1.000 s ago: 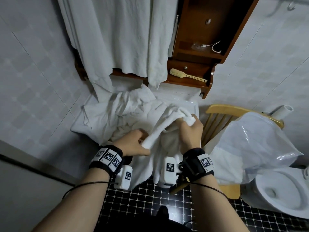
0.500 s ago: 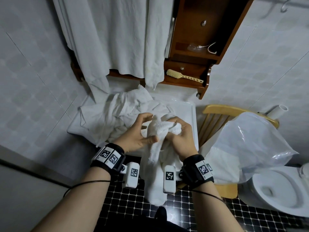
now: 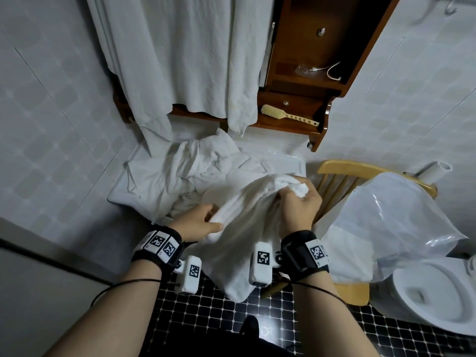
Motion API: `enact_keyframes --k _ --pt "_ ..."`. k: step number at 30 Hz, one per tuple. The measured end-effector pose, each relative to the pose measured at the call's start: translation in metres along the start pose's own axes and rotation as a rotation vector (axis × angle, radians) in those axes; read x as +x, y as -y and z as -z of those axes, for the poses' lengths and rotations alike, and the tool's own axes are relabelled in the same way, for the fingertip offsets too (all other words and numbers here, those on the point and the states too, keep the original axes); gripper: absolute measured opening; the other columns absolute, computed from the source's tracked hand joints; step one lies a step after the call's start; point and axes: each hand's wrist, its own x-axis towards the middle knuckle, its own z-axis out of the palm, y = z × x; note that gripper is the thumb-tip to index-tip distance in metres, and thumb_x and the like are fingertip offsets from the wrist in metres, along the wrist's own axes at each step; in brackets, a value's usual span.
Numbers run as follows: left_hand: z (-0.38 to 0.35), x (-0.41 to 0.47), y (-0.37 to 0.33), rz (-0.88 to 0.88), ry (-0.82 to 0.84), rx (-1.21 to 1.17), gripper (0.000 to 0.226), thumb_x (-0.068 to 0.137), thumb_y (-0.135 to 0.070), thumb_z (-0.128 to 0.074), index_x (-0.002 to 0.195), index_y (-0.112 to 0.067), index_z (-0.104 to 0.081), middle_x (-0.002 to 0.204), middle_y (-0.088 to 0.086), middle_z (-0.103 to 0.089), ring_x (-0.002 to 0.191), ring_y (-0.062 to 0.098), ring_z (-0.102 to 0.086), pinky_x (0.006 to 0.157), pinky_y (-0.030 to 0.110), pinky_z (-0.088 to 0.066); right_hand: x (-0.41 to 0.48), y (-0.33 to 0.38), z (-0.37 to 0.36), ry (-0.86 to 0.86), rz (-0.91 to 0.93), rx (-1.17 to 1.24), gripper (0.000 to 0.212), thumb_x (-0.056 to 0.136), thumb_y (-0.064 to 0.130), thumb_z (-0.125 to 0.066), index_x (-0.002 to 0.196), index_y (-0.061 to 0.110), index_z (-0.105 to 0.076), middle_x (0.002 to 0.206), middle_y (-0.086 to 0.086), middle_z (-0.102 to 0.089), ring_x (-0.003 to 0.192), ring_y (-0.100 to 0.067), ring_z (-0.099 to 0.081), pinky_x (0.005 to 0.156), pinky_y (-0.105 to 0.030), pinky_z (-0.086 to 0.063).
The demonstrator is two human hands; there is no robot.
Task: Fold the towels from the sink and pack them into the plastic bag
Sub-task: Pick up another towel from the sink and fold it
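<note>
While it is gripped at two spots, a white towel (image 3: 242,243) hangs before the sink (image 3: 291,161).
The left hand (image 3: 198,222) pinches its bunched edge at 9 o'clock, the right hand (image 3: 298,207) clutches a corner at 1; the plastic bag (image 3: 394,215) sits on a chair (image 3: 334,168) at 3 o'clock.

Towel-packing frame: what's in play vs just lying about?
In play: held towel, gripped by left hand and right hand; towel pile in sink; plastic bag over chair.
Lying about: hairbrush, white cable, hanging cloth, toilet.
</note>
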Motion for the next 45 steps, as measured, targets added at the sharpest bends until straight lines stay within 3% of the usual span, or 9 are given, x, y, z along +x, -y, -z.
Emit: enact_keyframes --k 4,7,13,16,20,28,34,40,45 --pt "-0.011 0.003 0.004 0.079 -0.129 -0.018 0.028 0.11 -0.035 -0.051 0.107 -0.01 -0.065 0.096 0.011 -0.07 0.099 0.031 -0.068 0.076 0.031 -0.044 -0.003 0.005 -0.003 -0.129 0.042 -0.066 0.034 0.082 -0.003 -0.065 0.1 0.023 -0.075 0.097 0.004 -0.076 0.09 -0.011 -0.07 0.085 -0.031 -0.056" --pt "0.007 0.001 -0.007 0.069 -0.445 -0.05 0.027 0.11 -0.022 -0.049 0.118 -0.004 -0.068 0.119 0.02 -0.071 0.115 0.038 -0.064 0.092 0.039 -0.049 0.007 0.003 0.0 -0.165 -0.231 -0.267 0.081 0.086 0.013 -0.075 0.157 0.017 -0.037 0.113 0.005 -0.058 0.102 -0.017 -0.059 0.093 -0.03 -0.049" --pt "0.037 -0.012 -0.06 -0.276 -0.376 0.024 0.05 0.101 -0.036 -0.068 0.06 -0.014 -0.049 0.057 -0.006 -0.048 0.059 0.014 -0.047 0.061 0.036 -0.035 -0.01 -0.007 -0.016 0.661 -0.046 -0.469 0.095 0.077 0.006 -0.082 0.154 0.041 -0.039 0.117 0.016 -0.065 0.088 -0.014 -0.075 0.083 -0.035 -0.064" --pt "0.035 -0.016 -0.077 -0.345 -0.177 0.071 0.056 0.088 -0.05 -0.081 0.06 -0.007 -0.058 0.055 0.001 -0.048 0.055 0.01 -0.041 0.056 0.031 -0.031 -0.015 -0.015 -0.03 0.941 0.06 -0.589 0.044 0.084 0.012 -0.082 0.125 0.024 -0.07 0.103 0.005 -0.077 0.083 -0.005 -0.071 0.08 -0.032 -0.059" --pt "0.04 -0.016 -0.057 -0.277 -0.217 -0.024 0.029 0.07 -0.041 -0.096 0.084 -0.026 -0.076 0.08 -0.007 -0.07 0.075 0.005 -0.062 0.071 0.024 -0.048 -0.008 -0.012 -0.032 0.741 0.081 -0.791 0.039 0.076 0.051 -0.064 0.07 0.012 -0.062 0.068 -0.001 -0.065 0.068 -0.02 -0.058 0.067 -0.041 -0.048" --pt "0.023 -0.011 0.01 0.116 -0.115 0.236 0.069 0.087 -0.068 -0.062 0.134 -0.018 -0.062 0.128 0.005 -0.068 0.117 0.027 -0.064 0.101 0.043 -0.051 -0.005 0.009 -0.026 0.14 -0.235 -0.226 0.025 0.099 0.016 -0.056 0.081 0.001 -0.062 0.074 -0.002 -0.053 0.074 -0.018 -0.049 0.062 -0.03 -0.037" --pt "0.026 -0.017 -0.002 -0.142 -0.351 0.064 0.022 0.102 -0.009 -0.06 0.097 -0.026 -0.074 0.095 -0.007 -0.075 0.092 0.018 -0.069 0.076 0.028 -0.049 0.0 0.006 -0.02 -0.217 -0.509 0.078 0.014 0.091 0.01 -0.064 0.083 0.0 -0.061 0.079 -0.01 -0.047 0.07 -0.025 -0.044 0.047 -0.017 -0.036" --pt "0.007 -0.029 -0.031 -0.266 -0.401 -0.015 0.018 0.106 -0.015 -0.053 0.116 -0.029 -0.048 0.109 0.001 -0.066 0.094 0.018 -0.064 0.081 0.036 -0.051 0.001 0.012 -0.037 -0.198 -0.582 0.353 0.035 0.092 0.005 -0.071 0.116 0.024 -0.053 0.101 -0.009 -0.066 0.079 -0.022 -0.064 0.064 -0.029 -0.056" --pt "0.005 -0.028 -0.038 -0.251 -0.331 0.056 0.04 0.094 0.002 -0.052 0.084 -0.024 -0.079 0.103 -0.012 -0.064 0.101 0.002 -0.056 0.081 -0.002 -0.032 -0.007 0.019 -0.051 0.136 -0.618 0.32 0.019 0.101 0.005 -0.061 0.109 0.012 -0.076 0.07 -0.002 -0.067 0.065 -0.018 -0.064 0.058 -0.028 -0.058"
